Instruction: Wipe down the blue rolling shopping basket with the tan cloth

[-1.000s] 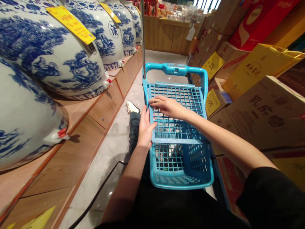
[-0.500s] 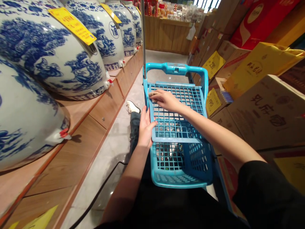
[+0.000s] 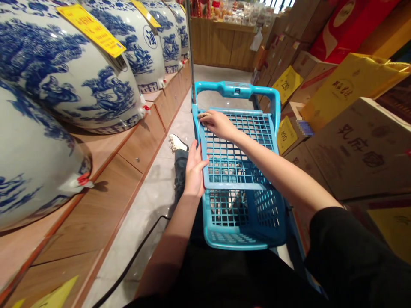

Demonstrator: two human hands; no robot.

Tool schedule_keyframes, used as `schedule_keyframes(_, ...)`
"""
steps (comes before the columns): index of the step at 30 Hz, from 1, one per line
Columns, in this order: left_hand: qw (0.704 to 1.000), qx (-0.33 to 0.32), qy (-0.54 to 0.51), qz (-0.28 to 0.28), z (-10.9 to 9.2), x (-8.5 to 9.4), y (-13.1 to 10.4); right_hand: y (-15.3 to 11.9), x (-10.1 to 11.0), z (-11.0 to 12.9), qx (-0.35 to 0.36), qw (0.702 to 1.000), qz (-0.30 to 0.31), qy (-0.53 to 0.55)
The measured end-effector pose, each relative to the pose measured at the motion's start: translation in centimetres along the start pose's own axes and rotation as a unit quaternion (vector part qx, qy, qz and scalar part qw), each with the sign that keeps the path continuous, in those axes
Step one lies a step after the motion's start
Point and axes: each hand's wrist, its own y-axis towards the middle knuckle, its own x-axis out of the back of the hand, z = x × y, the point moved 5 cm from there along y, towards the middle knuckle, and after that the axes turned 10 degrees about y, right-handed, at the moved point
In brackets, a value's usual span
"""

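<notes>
The left hand [image 3: 195, 173] lies along the left edge of a blue lattice panel [image 3: 239, 186], palm against that edge near its front left corner, fingers stretched forward outside it and thumb parted from them, resting over the rim. The right hand [image 3: 218, 124] is at the same edge, near the far left corner; its fingers are bent and their tips meet the rim, but whether they pinch anything I cannot tell. The right forearm crosses above the panel from its right edge.

So the panel lies just to the right of the left hand and directly under the right one. It spans the far part of a blue basket [image 3: 237, 246], whose front end reaches toward the person's body. What supports the basket is hidden. A blue handle [image 3: 236, 90] arches beyond the panel's far edge, and a thin metal pole [image 3: 192, 60] rises at the far left corner.

Left of the basket, a white shoe [image 3: 178, 143] rests on the pale floor [image 3: 141, 205]. Farther left, blue-and-white jars [image 3: 105, 98] stand along a low wooden cabinet [image 3: 77, 226]. To the right are cardboard boxes [image 3: 362, 154] and a yellow bag [image 3: 346, 85].
</notes>
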Motion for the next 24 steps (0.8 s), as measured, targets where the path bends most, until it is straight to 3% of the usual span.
schedule_keyframes(7,0.999,0.009,-0.035,0.0,0.0,0.2,-0.4,-5.7,-0.2,5.7,0.043,0.989,0.086,0.112)
schedule_keyframes(12,0.997,0.018,-0.08,-0.004,0.2,0.3,-0.3,-9.0,0.6,8.1,0.052,0.98,0.116,0.151)
schedule_keyframes(19,0.998,0.016,-0.067,0.002,0.3,0.2,0.0,-12.2,2.0,10.9,0.052,0.954,0.198,0.218)
schedule_keyframes(21,0.998,0.017,-0.067,0.0,0.3,0.1,0.1,-12.1,2.4,10.6,0.043,0.963,0.163,0.209)
schedule_keyframes(24,0.998,0.008,-0.057,0.001,0.3,0.2,0.2,-11.9,2.1,10.1,0.006,0.991,0.042,0.128)
